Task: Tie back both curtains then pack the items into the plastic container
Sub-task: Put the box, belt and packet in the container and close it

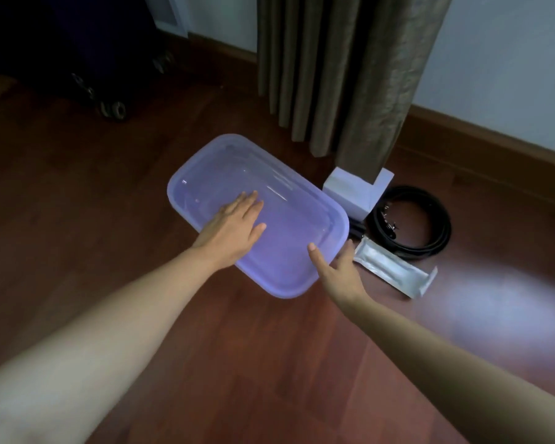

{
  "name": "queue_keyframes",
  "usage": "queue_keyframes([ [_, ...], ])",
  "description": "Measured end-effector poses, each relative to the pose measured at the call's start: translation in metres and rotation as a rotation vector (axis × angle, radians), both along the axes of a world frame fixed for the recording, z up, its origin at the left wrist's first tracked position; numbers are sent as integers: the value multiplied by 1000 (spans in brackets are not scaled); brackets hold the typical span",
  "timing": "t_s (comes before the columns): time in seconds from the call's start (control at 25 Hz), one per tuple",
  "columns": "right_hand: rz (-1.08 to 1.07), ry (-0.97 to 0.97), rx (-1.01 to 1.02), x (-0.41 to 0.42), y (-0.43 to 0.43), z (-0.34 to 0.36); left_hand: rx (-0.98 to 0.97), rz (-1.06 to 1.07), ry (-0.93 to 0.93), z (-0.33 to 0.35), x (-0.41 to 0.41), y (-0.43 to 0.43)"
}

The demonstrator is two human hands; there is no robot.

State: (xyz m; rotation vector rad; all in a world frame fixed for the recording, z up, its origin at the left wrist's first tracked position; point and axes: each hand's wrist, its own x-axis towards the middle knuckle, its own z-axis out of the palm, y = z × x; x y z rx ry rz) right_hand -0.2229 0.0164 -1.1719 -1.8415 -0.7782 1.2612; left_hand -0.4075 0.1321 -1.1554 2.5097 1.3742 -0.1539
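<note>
Hands at a translucent lilac rectangular plastic container [302, 225] set on the red-brown wooden floor [269, 347], just in front of a grey-brown pleated curtain [350, 75] that hangs in gathered folds to the floor; no tie shows, so whether it is fastened back cannot be told. The left hand [231, 229] lies palm down on the container's top surface, apparently a fitted lid, its fingers [252, 200] straight and slightly spread, holding nothing; this placement probably steadies the container against sliding. The right hand [337, 270] straddles the near right corner, thumb [313, 249] on top and the other fingers round the outside of the rim, a grip suited to prising the lid up. 3 items wait beside the container's right side, within easy reach for packing: a small white cardboard box [346, 193] partly under the curtain hem, a black coiled strap or cable [423, 249], and a flat silver foil packet [394, 270] nearest the right hand. None is packed yet.
</note>
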Motion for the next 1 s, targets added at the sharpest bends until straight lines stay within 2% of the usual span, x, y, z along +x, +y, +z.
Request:
queue_keyframes([
  [0.2, -96, 71, 34, -14, 1, -7, 24, -33, -12, 10, -3, 0],
  [0.36, -51, 27, 92, 2, -30, 2, 90, 164, -207, 29, -11, 4],
  [0.48, -70, 41, 36, 27, -77, 1, 141, 196, -186, 27, -18, 2],
  [0.6, -100, 9, 25, 54, -135, 0, -52, 219, -189, 28, -1, -2],
  [0.72, -186, -10, 16, 76, -187, 7, -242, 67, -187, 28, 33, -15],
  [0.84, -282, -14, 12, 100, -223, 13, -251, -88, -241, 30, 76, -34],
  [1.0, -321, -44, 0, 127, -246, 12, -230, -160, -218, 23, 114, -44],
])
